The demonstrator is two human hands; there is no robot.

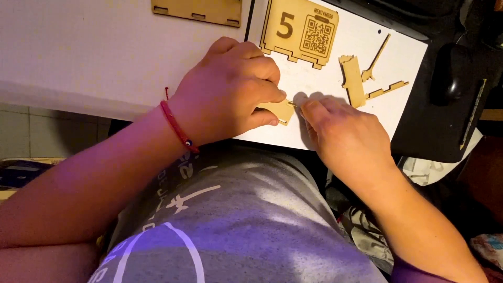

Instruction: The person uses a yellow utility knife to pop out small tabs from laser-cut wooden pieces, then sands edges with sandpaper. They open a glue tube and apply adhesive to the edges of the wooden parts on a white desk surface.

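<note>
My left hand is closed around a small flat wooden piece with notched edges, held over the near edge of a white board. My right hand meets it from the right, thumb and forefinger pinched on a tiny part at the piece's edge. A red cord bracelet circles my left wrist.
On the white board lie a wooden plaque with a printed number and code square, a notched wooden strip and thin wooden slivers. Another wooden panel sits at the top. A black mouse rests on a dark pad at right.
</note>
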